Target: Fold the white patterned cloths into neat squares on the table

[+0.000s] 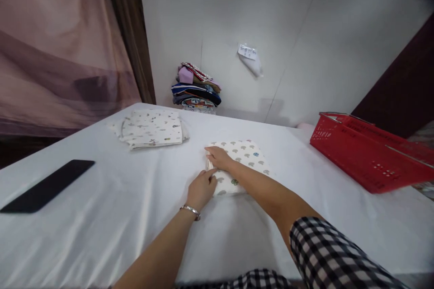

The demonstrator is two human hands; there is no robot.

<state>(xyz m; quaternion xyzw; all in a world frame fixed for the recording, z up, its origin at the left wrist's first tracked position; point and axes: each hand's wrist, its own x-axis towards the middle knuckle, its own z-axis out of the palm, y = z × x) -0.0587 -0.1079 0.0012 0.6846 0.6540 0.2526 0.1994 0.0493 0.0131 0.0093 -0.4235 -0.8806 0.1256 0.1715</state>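
Observation:
A folded white cloth (252,156) with grey, green and blue mushroom prints lies flat on the white-covered table. My left hand (201,188), with a silver bracelet at the wrist, is closed at the cloth's near left edge, its thumb and forefinger against the fabric. Reaching across the cloth, my right hand (219,158) grips its far left edge, the fingers bent over the side. Some fingertips of both hands are hidden. To the left lies a second folded white cloth (152,128) with small scattered prints, touched by neither hand.
A black flat panel (49,185) rests on the table (111,230) at the left. A red plastic basket (366,151) stands at the right. Behind the table's far edge is a stack of folded fabrics (196,88). A labelled plastic bag (250,58) hangs on the wall.

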